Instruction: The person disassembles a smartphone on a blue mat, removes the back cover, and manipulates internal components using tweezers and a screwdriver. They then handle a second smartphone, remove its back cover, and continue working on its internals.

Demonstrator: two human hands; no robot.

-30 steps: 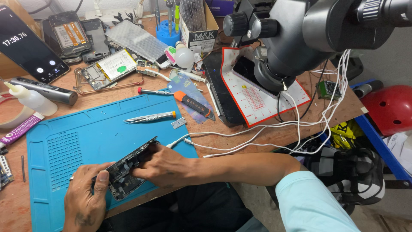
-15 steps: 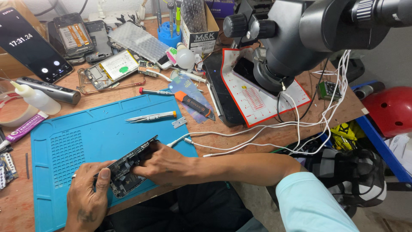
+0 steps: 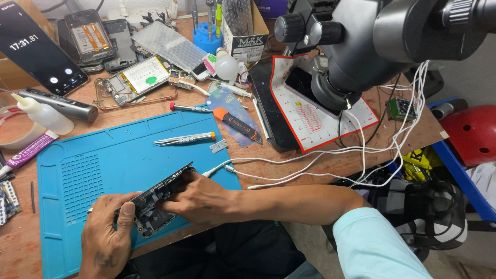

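At the near edge of the blue mat (image 3: 103,170), the opened phone (image 3: 157,201) lay diagonally, gripped at its lower end by the left hand (image 3: 106,235); the right hand (image 3: 199,199) pinched its upper side.

left hand (image 3: 106,240): bare, thin ring on one finger, dark tattoo mark on the back | right hand (image 3: 199,199): bare, no glove, small dark mark on the back | right arm: forearm bare, pale mint-blue sleeve (image 3: 374,245) from the elbow up | lap: dark clothing
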